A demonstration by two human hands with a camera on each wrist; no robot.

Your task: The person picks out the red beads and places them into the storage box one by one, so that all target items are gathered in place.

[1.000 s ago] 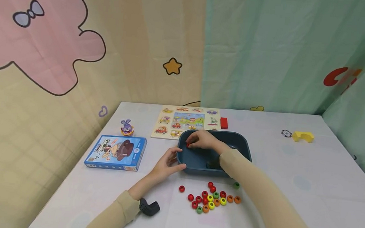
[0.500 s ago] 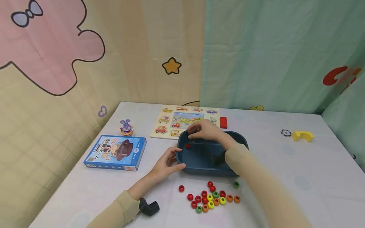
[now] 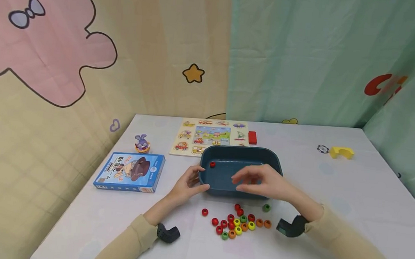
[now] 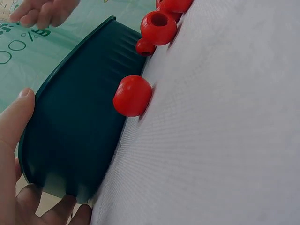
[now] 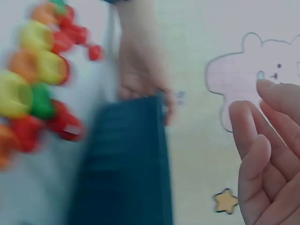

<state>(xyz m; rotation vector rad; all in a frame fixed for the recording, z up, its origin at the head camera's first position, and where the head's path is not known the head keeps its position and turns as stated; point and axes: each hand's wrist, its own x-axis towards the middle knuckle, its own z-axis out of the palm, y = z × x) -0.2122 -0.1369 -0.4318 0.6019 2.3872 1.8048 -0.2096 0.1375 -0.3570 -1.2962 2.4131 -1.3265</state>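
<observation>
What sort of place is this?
Likely a staged children's play corner: pastel cartoon-print fabric backdrop, pale rectangular vehicle-picture puzzle board, and small round red, yellow, green and orange beads.

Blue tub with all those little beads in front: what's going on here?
A person has their left hand holding one end of the blue tub, while their right hand hovers over it, fingers loosely bent, with nothing visible in them. One red bead lies inside the tub. The loose beads, in red, orange, yellow and green, lie on the white table, on the person's side of the tub.
</observation>
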